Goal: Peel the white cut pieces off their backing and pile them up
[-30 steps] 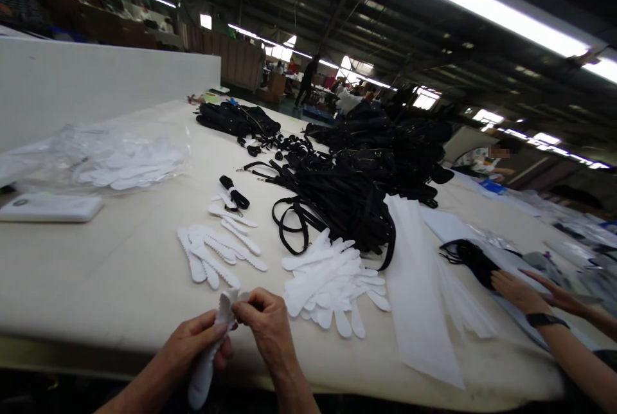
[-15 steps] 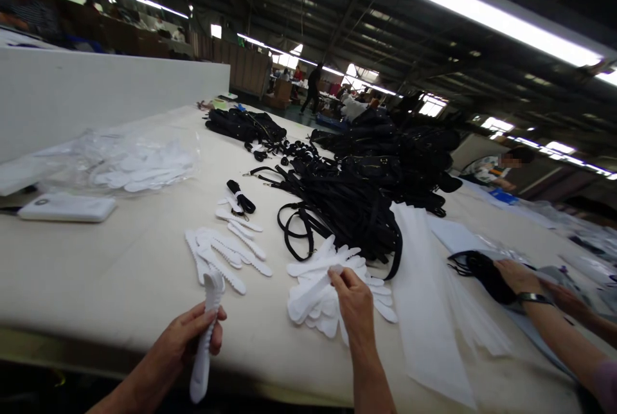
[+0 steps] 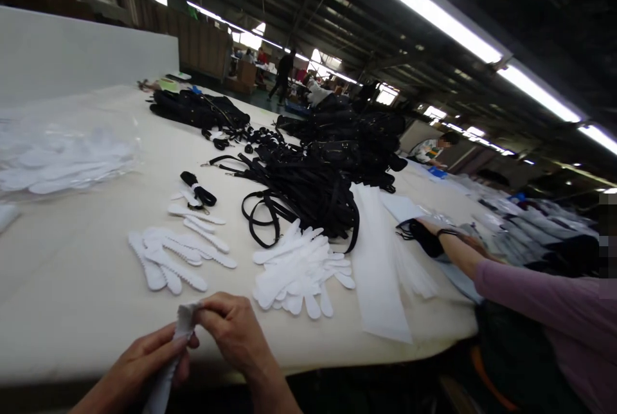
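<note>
My left hand grips a long white scalloped fabric strip at the table's near edge. My right hand pinches the strip's top end, fingers closed. Just beyond lies a pile of white fabric strips, and to its left a smaller group of scalloped white strips. Behind them sits a heap of black straps.
A cream table carries a clear plastic bag of white pieces, white paper sheets and black bags. On the right a co-worker's arm in a pink sleeve reaches onto the table.
My right hand left the pile of white strips and came back to the strip in my left hand, pinching its top. The view has swung to the right.
</note>
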`<state>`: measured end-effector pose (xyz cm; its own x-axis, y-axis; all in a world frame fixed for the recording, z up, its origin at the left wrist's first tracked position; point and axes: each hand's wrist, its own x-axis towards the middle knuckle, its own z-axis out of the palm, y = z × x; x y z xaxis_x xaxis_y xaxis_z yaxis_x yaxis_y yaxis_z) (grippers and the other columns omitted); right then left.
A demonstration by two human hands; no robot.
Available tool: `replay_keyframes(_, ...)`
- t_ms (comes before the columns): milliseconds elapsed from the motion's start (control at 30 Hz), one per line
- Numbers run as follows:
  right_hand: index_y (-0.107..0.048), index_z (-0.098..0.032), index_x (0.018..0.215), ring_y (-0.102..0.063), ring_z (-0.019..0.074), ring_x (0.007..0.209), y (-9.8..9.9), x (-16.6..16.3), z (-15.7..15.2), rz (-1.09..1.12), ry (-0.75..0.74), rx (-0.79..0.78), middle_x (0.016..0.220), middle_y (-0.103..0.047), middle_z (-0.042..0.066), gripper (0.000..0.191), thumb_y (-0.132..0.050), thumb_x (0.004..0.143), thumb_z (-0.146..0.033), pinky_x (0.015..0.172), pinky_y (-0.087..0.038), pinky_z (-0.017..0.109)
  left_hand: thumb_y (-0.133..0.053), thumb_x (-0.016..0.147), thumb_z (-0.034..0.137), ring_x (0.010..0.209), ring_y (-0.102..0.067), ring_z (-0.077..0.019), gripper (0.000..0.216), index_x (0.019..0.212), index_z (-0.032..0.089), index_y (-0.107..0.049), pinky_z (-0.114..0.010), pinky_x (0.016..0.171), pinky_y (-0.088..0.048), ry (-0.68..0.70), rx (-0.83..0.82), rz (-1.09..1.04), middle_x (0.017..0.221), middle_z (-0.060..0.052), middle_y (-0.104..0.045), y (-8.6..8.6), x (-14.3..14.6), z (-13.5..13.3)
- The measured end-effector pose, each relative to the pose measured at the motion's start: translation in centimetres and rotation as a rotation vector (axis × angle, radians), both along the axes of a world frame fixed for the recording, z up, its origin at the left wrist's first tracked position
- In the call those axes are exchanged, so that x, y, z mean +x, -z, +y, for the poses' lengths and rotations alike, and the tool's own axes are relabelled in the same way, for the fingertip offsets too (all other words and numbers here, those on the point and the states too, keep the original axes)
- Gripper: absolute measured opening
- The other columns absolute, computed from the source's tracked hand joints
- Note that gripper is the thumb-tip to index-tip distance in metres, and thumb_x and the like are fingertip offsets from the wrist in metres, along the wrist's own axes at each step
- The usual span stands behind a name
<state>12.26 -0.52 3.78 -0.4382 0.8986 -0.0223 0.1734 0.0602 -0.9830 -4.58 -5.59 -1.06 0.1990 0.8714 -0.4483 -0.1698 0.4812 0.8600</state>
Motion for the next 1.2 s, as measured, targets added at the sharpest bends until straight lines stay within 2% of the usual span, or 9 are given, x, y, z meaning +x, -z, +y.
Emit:
replay_keyframes(67, -0.078, -0.025, 0.083, -0.063, 0.0133, 0.073, 1.0, -0.3, -0.1, 0.016, 0.056, -0.055, 0.074, -0.07, -0.004, 0.012, -0.066, 0.082, -0.025, 0.069, -0.047, 0.022, -0.077, 0.065, 0.061, 0.054, -0.061, -0.0219, 0.044, 0.081, 0.021, -0.074, -0.029, 0.051, -0.045, 0.027, -0.007, -0.003, 0.058, -0.004, -0.071, 0.2, -0.2, 0.1)
replay_keyframes(167, -0.074, -0.021, 0.071, -0.05, 0.0092, 0.056, 1.8, -0.4, 0.0, 0.013, 0.144, -0.127, 0.059, -0.06, -0.007, 0.007, -0.073, 0.074, -0.026, 0.054, -0.038, 0.02, -0.078, 0.064, 0.062, 0.059, -0.065, -0.0246, 0.047, 0.083, 0.019, -0.076, -0.031, 0.055, -0.049, 0.049, -0.03, -0.029, 0.062, -0.006, -0.074, 1.6, -0.3, 0.2)
replay_keyframes(333, -0.061, -0.017, 0.054, -0.038, 0.0073, 0.051, 1.5, -0.3, 0.3, -0.078, 0.298, -0.1, 0.05, -0.045, -0.009, 0.027, -0.081, 0.067, -0.031, 0.048, -0.028, 0.021, -0.08, 0.065, 0.059, 0.062, -0.07, -0.0248, 0.048, 0.092, 0.019, -0.077, -0.03, 0.058, -0.051, -0.07, -0.111, -0.104, 0.077, -0.009, -0.08, 3.6, -0.1, 0.5)
replay_keyframes(433, -0.059, -0.018, 0.054, -0.04, 0.0082, 0.052, 1.4, 0.0, 0.5, -0.09, 0.32, -0.096, 0.05, -0.048, -0.009, 0.029, -0.078, 0.069, -0.032, 0.05, -0.03, 0.022, -0.081, 0.067, 0.054, 0.069, -0.071, -0.0268, 0.044, 0.094, 0.019, -0.077, -0.032, 0.066, -0.053, -0.134, -0.125, -0.12, 0.08, -0.008, -0.081, 3.4, -0.3, 0.8)
replay_keyframes(533, -0.059, -0.018, 0.055, -0.044, 0.0093, 0.053, 1.6, 0.1, 0.6, -0.086, 0.313, -0.097, 0.052, -0.052, -0.007, 0.027, -0.076, 0.071, -0.032, 0.052, -0.033, 0.023, -0.079, 0.071, 0.051, 0.066, -0.068, -0.0239, 0.037, 0.089, 0.019, -0.078, -0.029, 0.063, -0.051, -0.162, -0.059, -0.07, 0.071, -0.004, -0.078, 3.0, -0.6, 0.9)
replay_keyframes(800, -0.051, -0.018, 0.053, -0.035, 0.0083, 0.053, 1.4, -0.4, 0.7, -0.185, 0.308, -0.012, 0.052, -0.037, -0.009, 0.035, -0.075, 0.072, -0.036, 0.05, -0.028, 0.022, -0.078, 0.072, 0.053, 0.066, -0.067, -0.0235, 0.039, 0.092, 0.02, -0.077, -0.03, 0.062, -0.05, -0.107, 0.038, -0.087, 0.071, -0.006, -0.077, 3.4, -0.2, 0.8)
replay_keyframes(967, -0.065, -0.017, 0.062, -0.051, 0.0111, 0.056, 1.7, -0.5, 0.8, -0.072, 0.191, -0.09, 0.057, -0.058, -0.004, 0.021, -0.071, 0.075, -0.033, 0.057, -0.04, 0.023, -0.077, 0.072, 0.054, 0.058, -0.066, -0.021, 0.04, 0.089, 0.018, -0.075, -0.029, 0.056, -0.05, -0.111, 0.026, -0.091, 0.067, -0.005, -0.075, 2.9, -0.3, 0.7)
replay_keyframes(1100, -0.07, -0.017, 0.069, -0.057, 0.0132, 0.058, 1.8, -0.3, 0.9, 0.013, 0.165, -0.125, 0.06, -0.062, -0.002, 0.016, -0.068, 0.078, -0.03, 0.059, -0.045, 0.024, -0.077, 0.073, 0.05, 0.062, -0.067, -0.0215, 0.035, 0.082, 0.017, -0.073, -0.028, 0.058, -0.051, -0.275, -0.008, -0.09, 0.068, -0.005, -0.075, 1.6, -1.0, 1.1)
replay_keyframes(1200, -0.069, -0.017, 0.07, -0.058, 0.0144, 0.06, 1.2, 1.4, 1.9, -0.019, 0.269, -0.04, 0.061, -0.061, -0.002, 0.02, -0.067, 0.08, -0.035, 0.062, -0.046, 0.026, -0.081, 0.07, 0.047, 0.06, -0.064, -0.0169, 0.033, 0.075, 0.016, -0.071, -0.025, 0.058, -0.051, -0.438, -0.016, -0.156, 0.065, -0.003, -0.072, 0.5, -2.2, 1.7)
